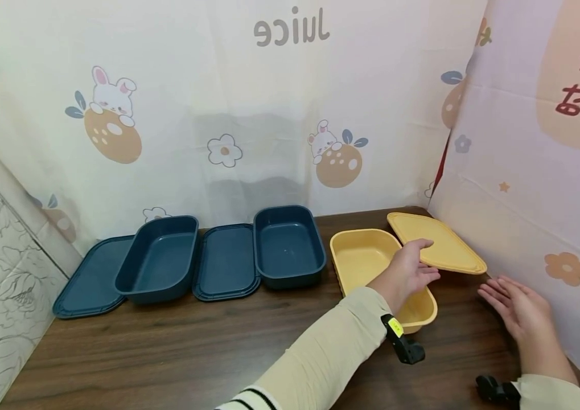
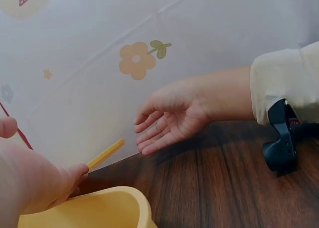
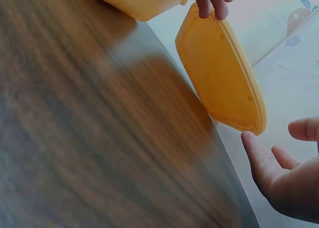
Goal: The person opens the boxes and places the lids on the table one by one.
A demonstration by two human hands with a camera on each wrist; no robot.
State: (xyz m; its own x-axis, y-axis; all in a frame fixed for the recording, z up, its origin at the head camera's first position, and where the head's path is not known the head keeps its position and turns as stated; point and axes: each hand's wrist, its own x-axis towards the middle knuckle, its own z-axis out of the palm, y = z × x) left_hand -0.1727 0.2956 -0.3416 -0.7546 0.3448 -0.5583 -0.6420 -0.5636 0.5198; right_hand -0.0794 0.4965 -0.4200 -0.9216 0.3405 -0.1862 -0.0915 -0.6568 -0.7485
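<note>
My left hand (image 1: 410, 273) reaches over a yellow rectangular container (image 1: 358, 250). Its fingers lie under the near edge of a matching yellow lid (image 1: 445, 242), while the thumb is lifted apart above the lid. From the right wrist view, the lid (image 3: 219, 68) is tilted, its underside showing and the left fingertips (image 3: 219, 9) at its upper edge. Palm turned inward, my right hand (image 1: 522, 310) is held beside the lid's right corner with relaxed, nearly straight fingers. In the left wrist view, a gap separates the right hand (image 2: 172, 118) from the lid (image 2: 107, 154).
Left of the yellow container stand two open dark blue containers (image 1: 164, 256) (image 1: 290, 245). Two blue lids (image 1: 90, 279) (image 1: 226, 262) lie beside them on the dark wooden table (image 1: 177, 353). Printed cloth (image 1: 269, 114) hangs behind, and a cloth side wall (image 1: 525, 199) rises close to the right hand.
</note>
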